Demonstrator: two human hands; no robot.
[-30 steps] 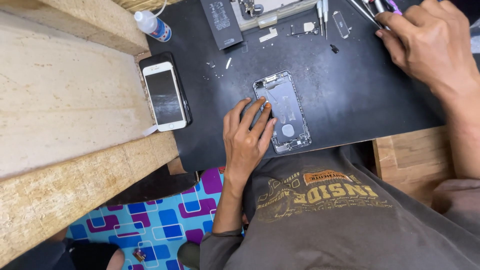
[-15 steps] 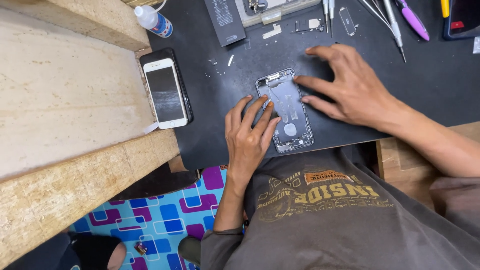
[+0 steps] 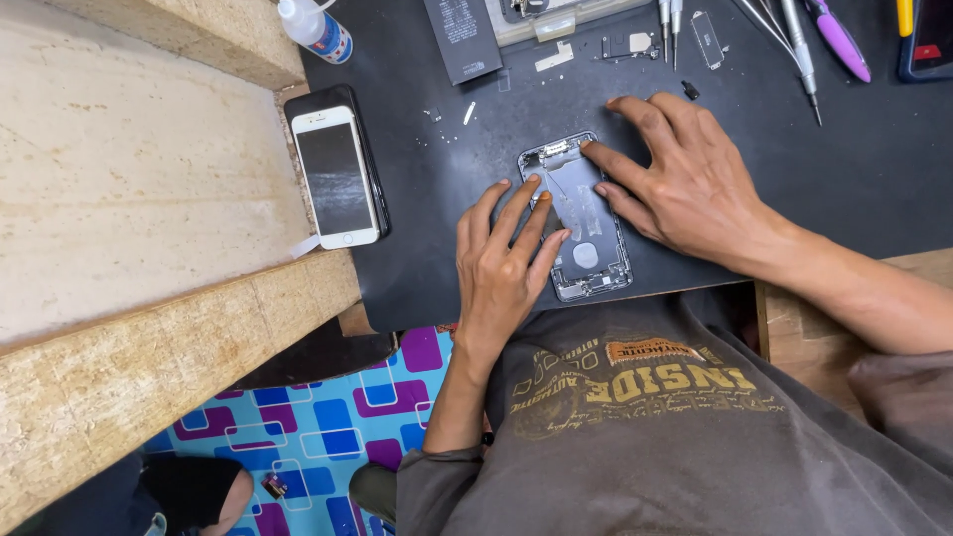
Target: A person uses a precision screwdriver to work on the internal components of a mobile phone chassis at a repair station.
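An opened phone housing [image 3: 584, 233] lies face up on the black work mat [image 3: 437, 258], its bare metal inside showing. My left hand [image 3: 504, 260] rests flat on the housing's left side, fingers spread over its upper half. From the right, my right hand [image 3: 685, 179] reaches in with its fingertips touching the housing's top and right edge. Neither hand holds a tool.
A white phone screen [image 3: 336, 177] lies on a dark case at the mat's left edge. A black battery [image 3: 463, 38], a small bottle [image 3: 316, 28], screwdrivers and tweezers [image 3: 794, 45] and small parts lie along the far side. Wooden beams [image 3: 149, 377] run on the left.
My right hand came down from the tools at the far right and now touches the phone housing. My left hand stayed on the housing, shifting slightly.
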